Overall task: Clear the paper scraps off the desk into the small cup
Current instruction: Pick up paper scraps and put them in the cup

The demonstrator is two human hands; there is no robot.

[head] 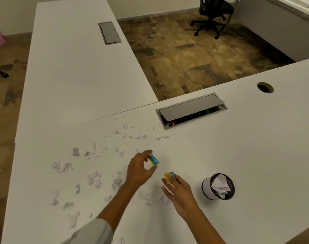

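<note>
Several small white paper scraps [94, 178] lie scattered over the left and middle of the white desk [255, 155]. My left hand [141, 170] grips a small blue and yellow object [154, 160] just above the desk, near the scraps. My right hand [178, 190] holds a matching yellow and blue object [169, 176] between thumb and fingers, above a few scraps [153, 198]. The small cup [218, 186], white with a black mesh rim, stands to the right of my right hand and has crumpled paper [220, 184] in it.
A grey cable hatch [190, 110] is half open behind the scraps, a red light inside. A round cable hole [265, 87] sits at far right. A second desk [71, 59] joins at left. A black office chair [213, 14] stands on the carpet.
</note>
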